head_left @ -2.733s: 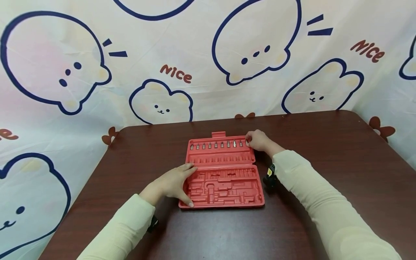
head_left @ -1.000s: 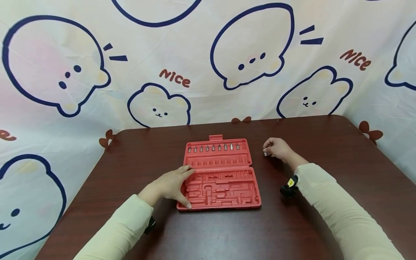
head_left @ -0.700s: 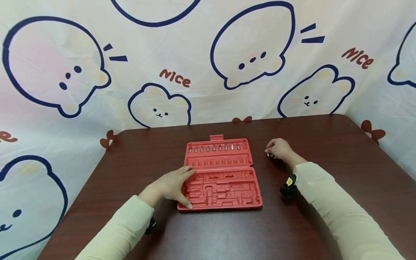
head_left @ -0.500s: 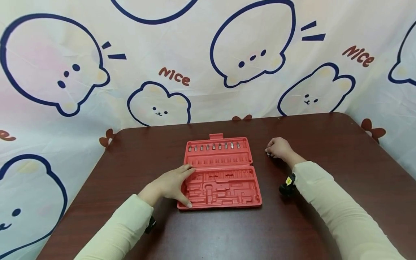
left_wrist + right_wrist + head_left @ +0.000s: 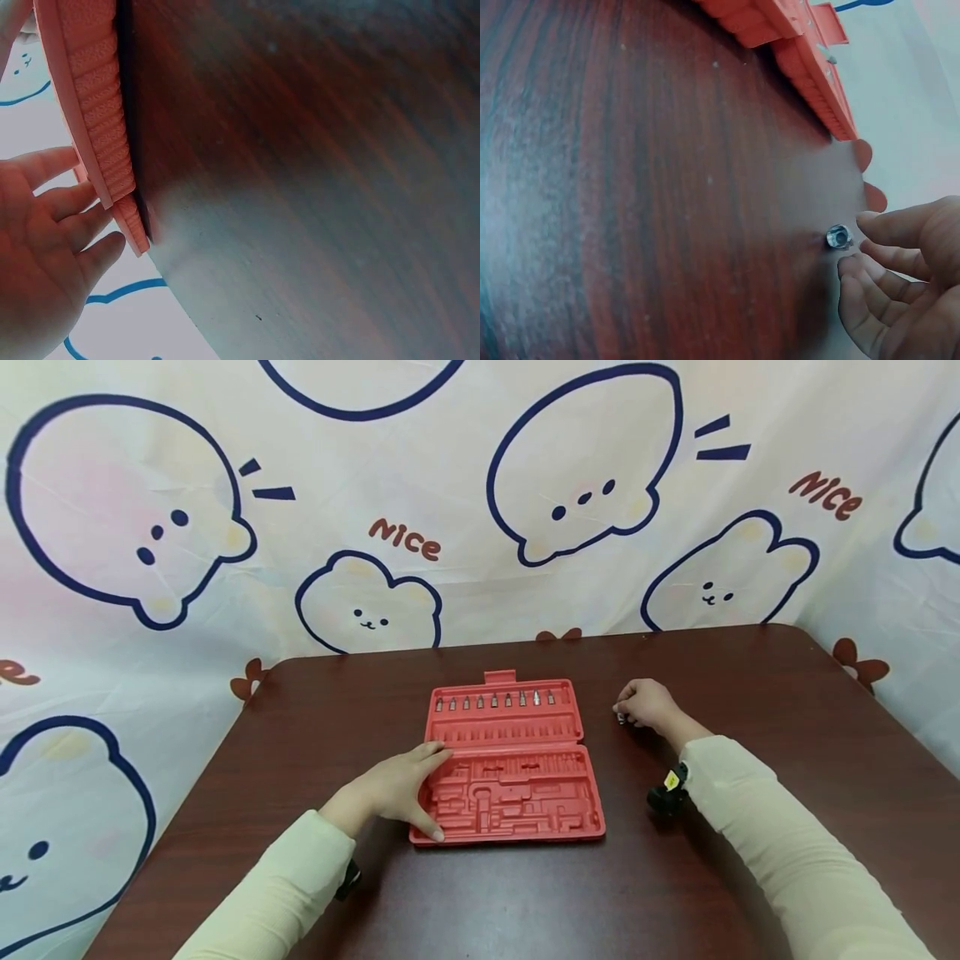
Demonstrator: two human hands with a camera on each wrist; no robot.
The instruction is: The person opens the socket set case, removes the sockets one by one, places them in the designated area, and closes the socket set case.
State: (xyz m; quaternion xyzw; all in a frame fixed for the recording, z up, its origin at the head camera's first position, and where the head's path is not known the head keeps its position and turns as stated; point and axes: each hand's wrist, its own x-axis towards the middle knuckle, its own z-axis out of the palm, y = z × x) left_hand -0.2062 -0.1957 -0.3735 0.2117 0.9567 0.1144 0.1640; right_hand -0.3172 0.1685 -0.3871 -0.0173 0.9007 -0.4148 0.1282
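An unfolded red plastic tool case lies on the table, with a row of several small metal bits in its far half. My left hand rests along the case's left side, fingers spread and thumb on the near left corner; the left wrist view shows its fingertips against the case wall. To the right of the case, my right hand is low over the table. By its fingertips stands a small shiny metal piece with a round hollow end. A narrow gap shows between thumb and piece.
The case's near half holds moulded recesses with no tools visible. Brown table surrounds the case. A cloth with bear drawings hangs behind the table's far edge.
My right hand took the rightmost metal piece from the case's far row and carried it right to the table. Its fingertips have now come slightly off it. My left hand stays on the case.
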